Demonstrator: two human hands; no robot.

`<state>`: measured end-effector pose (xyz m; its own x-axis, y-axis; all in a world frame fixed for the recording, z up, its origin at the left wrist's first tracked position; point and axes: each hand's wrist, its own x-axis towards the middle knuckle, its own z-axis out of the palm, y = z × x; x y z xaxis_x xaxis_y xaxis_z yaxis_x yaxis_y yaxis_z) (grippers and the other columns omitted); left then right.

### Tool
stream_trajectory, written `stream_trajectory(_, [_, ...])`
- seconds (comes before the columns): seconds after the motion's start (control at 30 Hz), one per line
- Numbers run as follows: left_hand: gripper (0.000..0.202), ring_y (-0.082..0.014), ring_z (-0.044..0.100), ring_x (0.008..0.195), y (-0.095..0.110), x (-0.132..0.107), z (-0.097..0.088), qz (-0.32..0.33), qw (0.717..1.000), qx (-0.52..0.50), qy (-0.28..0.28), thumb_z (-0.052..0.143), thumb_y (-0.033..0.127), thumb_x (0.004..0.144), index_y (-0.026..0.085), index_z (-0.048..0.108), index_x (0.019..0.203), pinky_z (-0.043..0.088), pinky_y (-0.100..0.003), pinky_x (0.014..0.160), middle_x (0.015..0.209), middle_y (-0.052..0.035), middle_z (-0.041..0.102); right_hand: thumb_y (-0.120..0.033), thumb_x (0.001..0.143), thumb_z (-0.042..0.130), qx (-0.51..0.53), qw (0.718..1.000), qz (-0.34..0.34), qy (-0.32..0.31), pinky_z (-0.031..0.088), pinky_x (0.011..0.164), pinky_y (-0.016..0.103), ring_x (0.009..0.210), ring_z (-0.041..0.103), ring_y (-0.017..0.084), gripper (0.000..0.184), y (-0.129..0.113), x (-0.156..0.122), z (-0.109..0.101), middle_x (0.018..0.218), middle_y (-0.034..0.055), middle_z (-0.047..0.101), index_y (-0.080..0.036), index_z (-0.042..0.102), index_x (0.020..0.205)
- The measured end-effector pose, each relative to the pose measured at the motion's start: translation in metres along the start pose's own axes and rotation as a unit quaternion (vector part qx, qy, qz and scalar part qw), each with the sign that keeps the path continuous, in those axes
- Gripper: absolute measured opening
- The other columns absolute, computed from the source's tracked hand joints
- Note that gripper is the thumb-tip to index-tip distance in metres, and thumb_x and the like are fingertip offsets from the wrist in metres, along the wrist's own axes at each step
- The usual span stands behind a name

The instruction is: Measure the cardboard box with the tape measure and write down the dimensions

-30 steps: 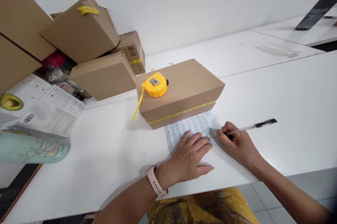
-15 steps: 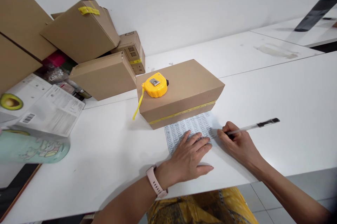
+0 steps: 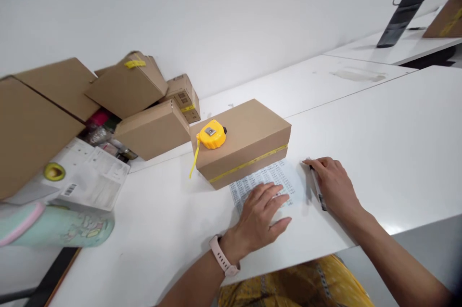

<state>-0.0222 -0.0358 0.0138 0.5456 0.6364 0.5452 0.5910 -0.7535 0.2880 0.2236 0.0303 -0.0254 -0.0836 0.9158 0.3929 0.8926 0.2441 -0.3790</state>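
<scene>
My left hand lies on a printed sheet of small text, fingers spread and holding nothing. The sheet's far edge runs up to the taped cardboard box, which hides part of it. To the right of the sheet, my right hand pinches a pen near one end. The pen slants low over the white table, its dark end toward me. A yellow tape measure rests on the box's near left corner, its strap hanging over the side.
Several cardboard boxes are piled at the left against the wall. In front of them are a white avocado-printed package and a mint bottle. A dark water bottle and another box stand far right.
The pen has swung round in my right hand from pointing right to slanting down toward me, and that hand is farther from the sheet. My left hand stays on the sheet. The view has shifted.
</scene>
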Motion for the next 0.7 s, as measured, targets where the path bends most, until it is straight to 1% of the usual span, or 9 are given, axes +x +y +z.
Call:
stream_trajectory(0.1, [0.030,-0.0264,0.058,0.122,-0.006,0.018,-0.037,-0.011,0.969,0.110,0.219,0.059,0.017,0.091,0.020,0.058,0.122,0.048,-0.045,0.102,0.121,-0.0116,0.067,-0.002,0.078,0.038,-0.007,1.000,0.007,0.012,0.051,0.082,0.045,0.096,0.057,0.032,0.057,0.002,-0.002,0.006,0.105,0.0142,0.066,-0.019,0.062,0.126])
stream_trajectory(0.17, [0.030,-0.0267,0.058,0.120,-0.013,0.031,-0.067,-0.078,0.930,0.184,0.307,0.060,0.016,0.090,0.021,0.058,0.120,0.046,-0.047,0.103,0.122,-0.0118,0.065,-0.004,0.080,0.038,0.000,1.000,0.017,0.025,0.052,0.080,0.045,0.099,0.058,0.033,0.055,0.006,-0.004,0.009,0.106,0.0141,0.067,-0.019,0.061,0.129])
stream_trajectory(0.2, [0.032,-0.0277,0.057,0.122,-0.018,0.038,-0.081,-0.127,0.916,0.205,0.322,0.062,0.018,0.089,0.021,0.057,0.121,0.043,-0.049,0.105,0.125,-0.0129,0.064,-0.007,0.082,0.039,0.002,0.999,0.022,0.034,0.052,0.079,0.045,0.100,0.059,0.034,0.052,0.008,-0.004,0.011,0.105,0.0140,0.068,-0.019,0.060,0.128])
stream_trajectory(0.33, [0.062,-0.0342,0.042,0.135,-0.043,0.062,-0.115,-0.350,0.898,0.091,0.251,0.078,0.033,0.075,0.021,0.051,0.129,0.030,-0.052,0.113,0.142,-0.0159,0.052,-0.023,0.092,0.038,0.017,0.998,0.032,0.047,0.053,0.076,0.048,0.098,0.060,0.035,0.040,0.009,-0.004,0.013,0.103,0.0134,0.069,-0.020,0.063,0.123])
stream_trajectory(0.4, [0.070,-0.0363,0.041,0.136,-0.054,0.072,-0.120,-0.397,0.889,0.000,0.227,0.084,0.032,0.067,0.021,0.052,0.128,0.027,-0.052,0.113,0.140,-0.0159,0.053,-0.030,0.095,0.037,0.041,0.996,0.038,0.063,0.053,0.073,0.048,0.097,0.061,0.035,0.038,0.003,-0.006,0.008,0.103,0.0131,0.069,-0.021,0.063,0.121])
stream_trajectory(0.5, [0.068,-0.0360,0.047,0.130,-0.054,0.083,-0.120,-0.393,0.886,-0.065,0.239,0.085,0.033,0.064,0.021,0.053,0.123,0.031,-0.050,0.110,0.133,-0.0155,0.058,-0.033,0.096,0.038,0.101,0.980,0.056,0.164,0.052,0.068,0.045,0.100,0.062,0.034,0.036,-0.011,-0.009,-0.008,0.108,0.0147,0.068,-0.023,0.063,0.121])
stream_trajectory(0.6, [0.060,-0.0297,0.060,0.115,-0.033,0.089,-0.123,-0.366,0.884,-0.165,0.238,0.072,0.050,0.077,0.021,0.050,0.124,0.047,-0.042,0.095,0.124,-0.0132,0.062,-0.036,0.095,0.044,0.203,0.948,0.062,0.238,0.049,0.061,0.039,0.098,0.063,0.032,0.030,-0.033,-0.007,-0.035,0.109,0.0145,0.068,-0.024,0.066,0.112])
stream_trajectory(0.63, [0.057,-0.0275,0.064,0.108,-0.023,0.091,-0.125,-0.356,0.883,-0.206,0.228,0.064,0.056,0.082,0.021,0.050,0.124,0.051,-0.039,0.087,0.121,-0.0126,0.064,-0.039,0.093,0.047,0.254,0.939,0.064,0.221,0.049,0.060,0.038,0.096,0.064,0.031,0.028,-0.042,-0.003,-0.046,0.107,0.0132,0.069,-0.025,0.067,0.108])
stream_trajectory(0.7, [0.054,-0.0239,0.067,0.094,-0.004,0.093,-0.128,-0.339,0.875,-0.278,0.203,0.050,0.062,0.088,0.020,0.051,0.123,0.053,-0.033,0.073,0.116,-0.0119,0.066,-0.046,0.091,0.052,0.386,0.914,0.084,0.093,0.052,0.066,0.037,0.092,0.065,0.027,0.030,-0.063,0.011,-0.070,0.104,0.0097,0.071,-0.026,0.069,0.105])
